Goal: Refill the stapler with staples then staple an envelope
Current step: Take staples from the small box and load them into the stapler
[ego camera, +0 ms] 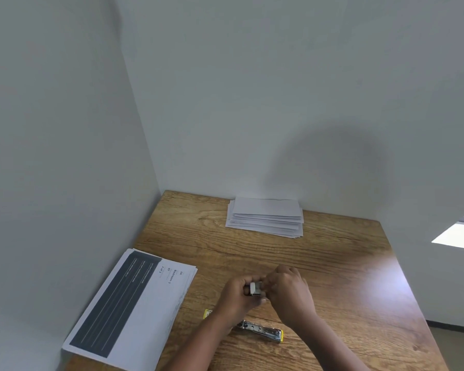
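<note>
My left hand [239, 294] and my right hand [288, 291] meet above the wooden table [332, 277], both closed around a small white staple box [255, 288] held between them. The stapler [263, 330], silver metal with a yellow tip at each end, lies flat on the table just below my hands, partly hidden by my left forearm. A stack of white envelopes [265, 216] rests at the far edge of the table against the wall.
A pile of printed sheets [134, 303] with a dark panel lies at the table's front left, overhanging the edge. White walls close in the table's left and far sides. The table's right edge drops to the floor.
</note>
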